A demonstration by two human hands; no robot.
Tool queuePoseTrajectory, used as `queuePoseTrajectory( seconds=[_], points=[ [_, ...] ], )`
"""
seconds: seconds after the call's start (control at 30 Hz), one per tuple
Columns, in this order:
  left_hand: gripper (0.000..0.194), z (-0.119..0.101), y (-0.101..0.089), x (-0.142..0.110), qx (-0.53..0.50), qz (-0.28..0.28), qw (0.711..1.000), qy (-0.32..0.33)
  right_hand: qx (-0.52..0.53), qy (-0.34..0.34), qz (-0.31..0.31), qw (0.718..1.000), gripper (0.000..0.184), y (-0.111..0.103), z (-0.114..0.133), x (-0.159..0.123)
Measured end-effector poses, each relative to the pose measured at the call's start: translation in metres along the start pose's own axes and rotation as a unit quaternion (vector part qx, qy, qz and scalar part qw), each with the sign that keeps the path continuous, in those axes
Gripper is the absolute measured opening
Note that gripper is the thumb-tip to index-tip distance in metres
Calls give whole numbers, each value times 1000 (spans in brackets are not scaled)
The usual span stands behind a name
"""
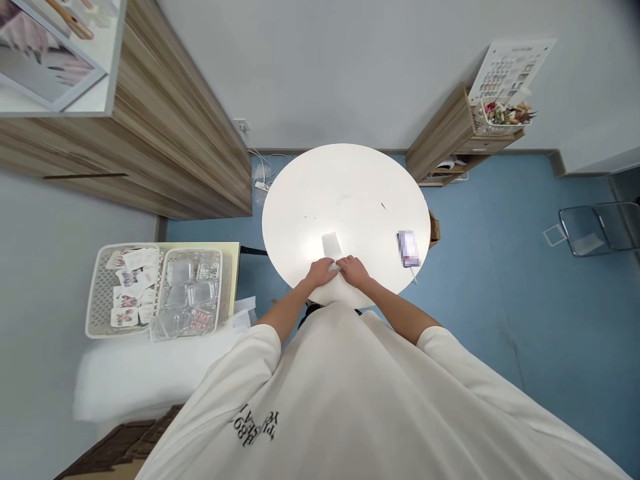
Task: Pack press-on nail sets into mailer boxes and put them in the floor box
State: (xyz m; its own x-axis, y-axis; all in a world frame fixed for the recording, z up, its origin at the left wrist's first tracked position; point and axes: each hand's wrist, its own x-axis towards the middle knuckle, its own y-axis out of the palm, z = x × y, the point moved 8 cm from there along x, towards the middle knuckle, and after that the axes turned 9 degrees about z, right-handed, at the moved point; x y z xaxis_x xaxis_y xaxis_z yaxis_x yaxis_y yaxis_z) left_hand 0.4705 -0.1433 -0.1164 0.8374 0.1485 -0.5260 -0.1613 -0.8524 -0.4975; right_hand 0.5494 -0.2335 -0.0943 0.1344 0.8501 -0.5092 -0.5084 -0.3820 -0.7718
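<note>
At the near edge of the round white table [350, 170], my left hand [320, 272] and my right hand [353, 271] are close together with bent fingers. Between their fingertips shows a small whitish, see-through piece [335, 267], pinched from both sides. Its kind is too small to make out. Just beyond the hands lies a flat, pale rectangular piece [331, 245], like a thin sheet or packet. Whether it joins the piece in my fingers I cannot tell.
A blurred-out phone-like device [409, 249] with a cable lies at the table's right. To the left, white baskets hold printed cards [131, 287] and clear plastic boxes [193, 293]. A wooden cabinet [190, 133] and a small shelf unit [450, 133] stand behind.
</note>
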Motion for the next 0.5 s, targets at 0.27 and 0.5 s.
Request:
queuePoseTrajectory(
  seconds=[0.27,0.5],
  points=[
    [64,24,1,-10,-166,-104,978,-75,30,62,0,998,36,-27,-19,46],
    [74,15,9,-9,-35,-56,996,-57,83,84,-12,993,45,-12,-27,59]
  ],
)
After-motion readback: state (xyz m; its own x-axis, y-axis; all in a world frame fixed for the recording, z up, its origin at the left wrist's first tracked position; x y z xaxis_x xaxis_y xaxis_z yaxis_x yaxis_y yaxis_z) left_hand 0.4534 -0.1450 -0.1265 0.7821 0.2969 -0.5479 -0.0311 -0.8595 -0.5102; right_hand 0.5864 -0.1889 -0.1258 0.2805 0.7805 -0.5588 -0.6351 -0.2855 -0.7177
